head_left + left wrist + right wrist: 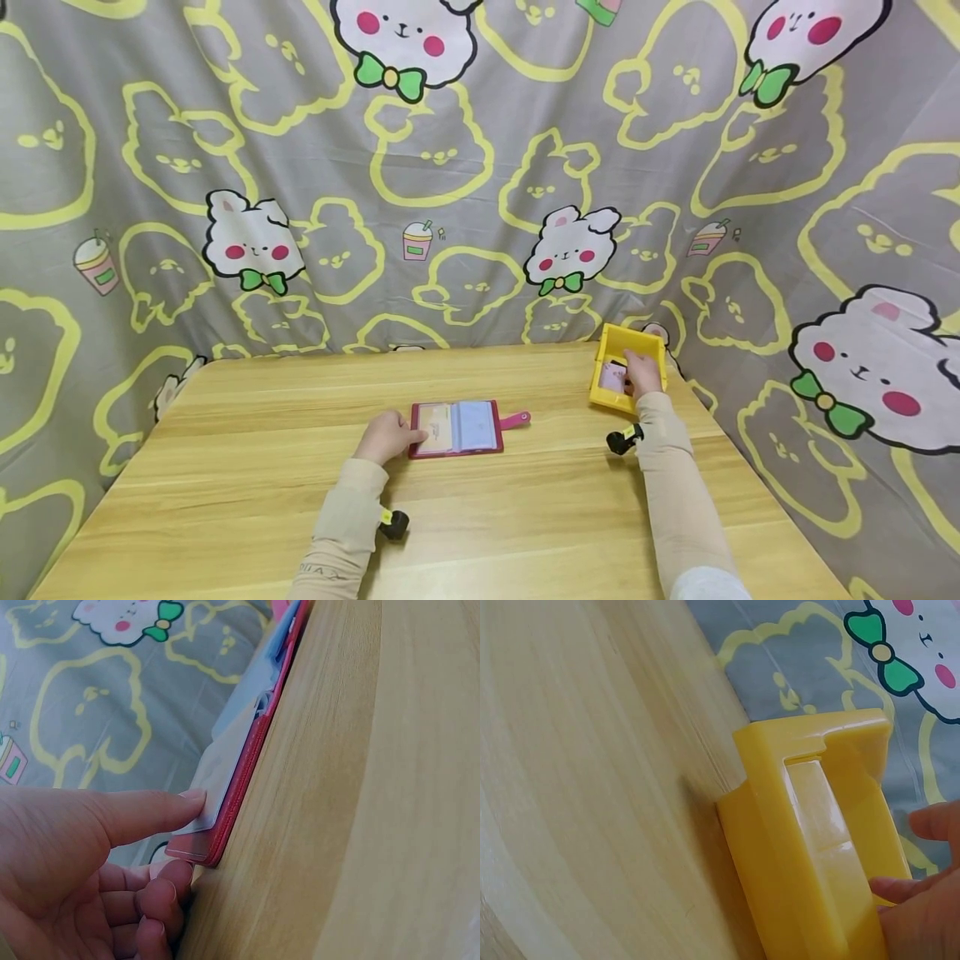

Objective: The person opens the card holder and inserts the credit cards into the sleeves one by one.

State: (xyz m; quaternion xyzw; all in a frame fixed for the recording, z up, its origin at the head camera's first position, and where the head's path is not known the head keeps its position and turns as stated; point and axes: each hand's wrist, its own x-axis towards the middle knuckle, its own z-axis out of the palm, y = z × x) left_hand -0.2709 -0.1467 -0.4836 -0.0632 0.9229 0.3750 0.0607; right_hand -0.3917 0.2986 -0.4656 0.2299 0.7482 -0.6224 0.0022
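A red card holder (456,454) lies spread on the table, with a cream card on its left side and blue sleeves on its right. My left hand (386,437) pinches its left edge: the thumb (161,810) presses on top, and the other fingers are curled at the edge below. My right hand (643,375) reaches into a yellow bin (615,400), beside a pinkish-purple card (612,377) lying there. In the right wrist view its visible fingers (934,823) stand apart over the bin, nothing seen between them; the bin wall hides part of the hand.
The wooden table (247,467) carries the holder near its middle and the bin at its far right corner. A pink snap strap (516,420) sticks out from the holder's right side. A grey patterned curtain (465,167) hangs along the back and sides.
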